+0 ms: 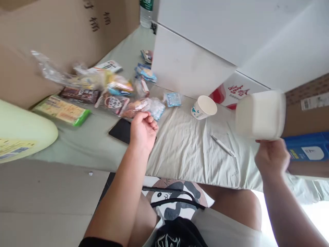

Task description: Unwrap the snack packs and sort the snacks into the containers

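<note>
Holding a white container at the right, left hand among packets

Right hand (273,158): fingers closed on the near edge of a white, round-cornered container (260,115), both motion-blurred. Container is up at the right end of the cloth-covered surface (177,154), in front of a brown carton and just beside a blue package (312,145) that shows past the wrist.

Left hand (144,132): palm turned upward, fingers curled in to a narrow gap. Cannot tell whether they pinch the clear wrapping just behind them. From this angle the hand covers part of a dark, phone-like slab (120,131); contact between the two unclear.

Packets cluster beyond and to the left of that hand: a brown-and-pink packet (113,102), a dark brown one (80,95), a yellow-and-silver one (118,83), blurred. Green-edged packet (63,110) lies farther left, near a large pale-green jug (25,128). Small blue packet (173,99) sits apart on the right side of the cluster.

Between the hands: white paper cup (204,107) with blue marks, upright; nearer the front edge, a white pen (223,146), lying slantwise.

Backdrop: cardboard box (51,41) at left, white panels (190,61) in the middle, a red-and-white box (228,90) behind the cup, a clear bottle (146,15) with a green label at the top.
</note>
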A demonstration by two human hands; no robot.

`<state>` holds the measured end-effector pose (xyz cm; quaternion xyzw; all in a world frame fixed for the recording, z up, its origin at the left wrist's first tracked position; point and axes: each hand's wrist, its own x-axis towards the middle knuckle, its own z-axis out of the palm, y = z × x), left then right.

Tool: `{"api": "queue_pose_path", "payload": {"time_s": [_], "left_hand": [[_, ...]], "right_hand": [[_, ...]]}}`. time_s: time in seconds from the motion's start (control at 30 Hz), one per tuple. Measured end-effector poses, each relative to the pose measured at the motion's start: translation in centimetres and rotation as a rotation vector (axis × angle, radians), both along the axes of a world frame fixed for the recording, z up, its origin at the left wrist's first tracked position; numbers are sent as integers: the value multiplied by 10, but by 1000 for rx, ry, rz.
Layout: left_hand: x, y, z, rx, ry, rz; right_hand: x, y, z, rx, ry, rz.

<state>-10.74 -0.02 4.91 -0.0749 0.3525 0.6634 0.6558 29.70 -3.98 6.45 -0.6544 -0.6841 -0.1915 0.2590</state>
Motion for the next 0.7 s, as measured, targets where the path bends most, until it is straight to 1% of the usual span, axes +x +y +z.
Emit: {"api": "queue_pose_path", "payload": {"time_s": [0.03, 0.07, 0.1, 0.17, 0.23, 0.27, 0.33, 0.4, 0.43, 0.47, 0.53, 0.57, 0.6, 0.63, 0.7], "left_hand": [[5, 1, 1, -2, 21, -2], [10, 2, 2, 7, 41, -3], [15, 3, 3, 24, 61, -9], [26, 5, 2, 57, 100, -23], [37, 9, -1, 44, 138, -34], [42, 12, -3, 24, 154, -36], [51, 18, -6, -14, 181, -43], [59, 24, -9, -33, 207, -64], [63, 27, -10, -28, 221, -82], [66, 29, -10, -26, 236, -99], [72, 33, -10, -22, 263, -134], [74, 34, -10, -23, 271, -150], [76, 35, -10, -26, 275, -164], [77, 35, -11, -32, 274, -178], [79, 32, -14, -42, 262, -199]], "right_hand": [[12, -3, -11, -48, -48, -28], [21, -3, -21, -81, -48, -33], [28, 0, -31, -96, -14, -26], [34, 9, -46, -199, 1, 29], [33, 15, -54, -269, 2, 95], [30, 16, -55, -269, 5, 119], [13, 15, -52, -212, 39, 162], [-17, 17, -45, -173, 129, 226], [-38, 23, -42, -191, 199, 286], [-62, 32, -40, -244, 277, 362], [-114, 64, -44, -355, 414, 534], [-140, 84, -48, -391, 440, 578], [-164, 107, -54, -416, 443, 577], [-186, 130, -60, -443, 434, 544], [-219, 170, -73, -523, 376, 462]]}}
